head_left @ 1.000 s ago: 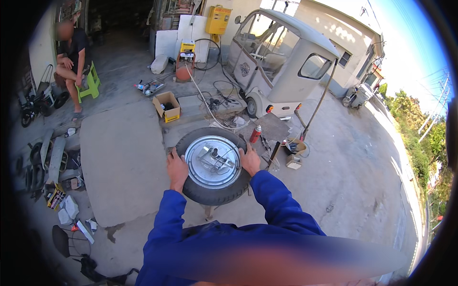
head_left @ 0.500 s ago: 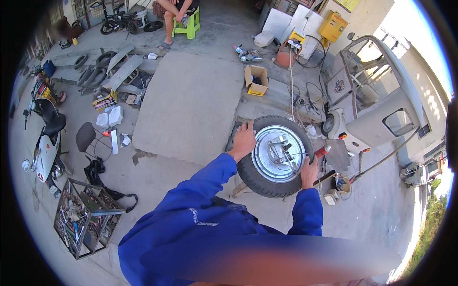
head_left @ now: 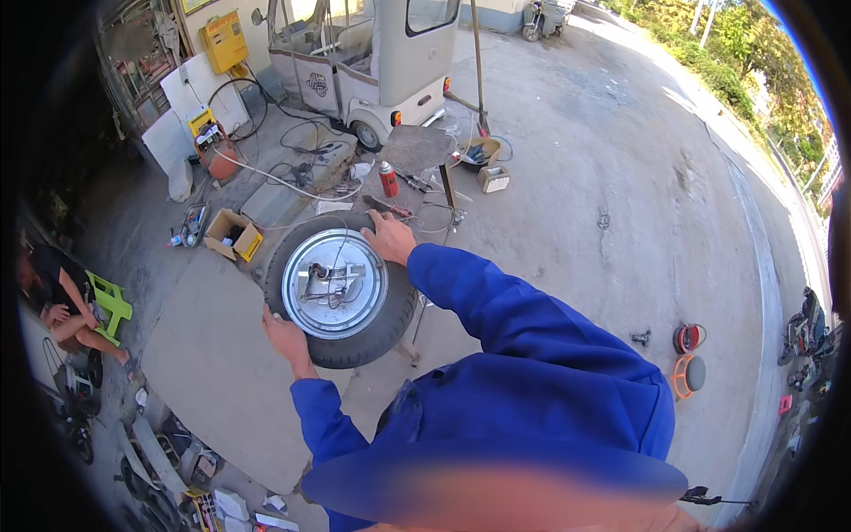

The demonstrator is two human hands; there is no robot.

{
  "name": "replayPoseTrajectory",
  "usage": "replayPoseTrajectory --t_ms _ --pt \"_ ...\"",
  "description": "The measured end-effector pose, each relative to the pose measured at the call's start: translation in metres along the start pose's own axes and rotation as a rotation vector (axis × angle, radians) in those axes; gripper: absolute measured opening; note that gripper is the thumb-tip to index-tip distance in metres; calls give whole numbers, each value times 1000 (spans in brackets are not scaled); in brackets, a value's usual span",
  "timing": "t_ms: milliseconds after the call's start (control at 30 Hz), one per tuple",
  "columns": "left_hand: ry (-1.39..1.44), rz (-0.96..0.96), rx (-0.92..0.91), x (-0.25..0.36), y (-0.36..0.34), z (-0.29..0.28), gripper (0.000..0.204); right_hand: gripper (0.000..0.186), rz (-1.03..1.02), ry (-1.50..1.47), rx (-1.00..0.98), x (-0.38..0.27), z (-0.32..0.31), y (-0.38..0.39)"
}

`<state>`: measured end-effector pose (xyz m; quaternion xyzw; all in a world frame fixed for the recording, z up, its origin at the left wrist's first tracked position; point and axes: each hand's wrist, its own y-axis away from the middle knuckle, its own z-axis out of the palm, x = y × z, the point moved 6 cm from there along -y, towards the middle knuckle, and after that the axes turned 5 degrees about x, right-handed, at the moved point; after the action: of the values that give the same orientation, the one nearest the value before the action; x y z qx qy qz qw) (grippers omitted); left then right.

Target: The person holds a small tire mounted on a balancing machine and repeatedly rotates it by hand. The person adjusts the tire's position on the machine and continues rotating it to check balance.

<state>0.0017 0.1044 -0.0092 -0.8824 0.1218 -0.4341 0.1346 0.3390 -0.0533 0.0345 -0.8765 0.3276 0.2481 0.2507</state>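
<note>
A wheel with a black tyre [head_left: 386,321] and a silver metal hub [head_left: 341,310] lies flat, hub face up, in front of me. A short axle and a thin cable stand out from the hub's middle. My left hand [head_left: 288,340] is closed on the tyre's near left side, fingers against the outer wall. At the far right edge, my right hand [head_left: 390,239] curls over the tyre, its fingertips partly hidden. Just beyond the wheel are a red spray can [head_left: 388,179] and a red-handled tool [head_left: 387,207]. What supports the wheel is mostly hidden under it.
An open cardboard box [head_left: 232,235] sits left of the wheel, near a red air compressor [head_left: 219,161] with a trailing hose. A small white vehicle [head_left: 355,66] is parked ahead. On the left a person sits on a green stool [head_left: 111,306]. An orange stool [head_left: 687,376] stands right.
My view has swung to the right, bringing the white vehicle ahead. My left hand has come to the tyre's near left and my right hand to its far right; both still grip it.
</note>
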Motion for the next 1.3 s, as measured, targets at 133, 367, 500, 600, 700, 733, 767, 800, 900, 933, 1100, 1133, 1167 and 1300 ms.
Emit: replayPoseTrajectory --t_ms 133,367,500,600,700,733,767,800,900,933,1100,1133,1167,1300 --pt "-6 25 11 1 2 1 46 67 7 -10 -5 3 -3 3" --pt "60 -18 31 4 8 -6 48 65 16 -28 -15 -1 -8 5" --pt "70 -12 29 12 9 -9 47 65 14 -20 -8 0 -9 4" --pt "45 -8 32 10 5 -6 45 65 14 -19 -2 0 -9 2" --pt "30 -10 41 10 3 -6 44 66 25 -25 9 0 -11 2" --pt "27 -11 47 12 2 -7 44 66 28 -35 10 1 -10 0" --pt "34 -30 24 13 1 -7 45 66 30 -47 10 1 -8 0" --pt "32 -62 19 13 3 -17 45 67 30 -34 -2 -8 -6 2" --pt "42 -142 58 9 8 -31 45 65 29 -19 -27 -20 -3 5" --pt "82 -111 61 5 8 -29 43 64 24 -12 -47 -13 4 0" --pt "94 -115 93 17 18 -4 40 68 -23 48 28 19 -10 -6" --pt "93 -135 105 17 20 -4 41 67 -29 41 -3 18 -11 -6" --pt "92 -140 110 17 21 -6 41 67 -24 29 -24 15 -10 -8" --pt "82 -131 180 8 21 -10 42 67 -98 21 -27 -3 -6 -9"
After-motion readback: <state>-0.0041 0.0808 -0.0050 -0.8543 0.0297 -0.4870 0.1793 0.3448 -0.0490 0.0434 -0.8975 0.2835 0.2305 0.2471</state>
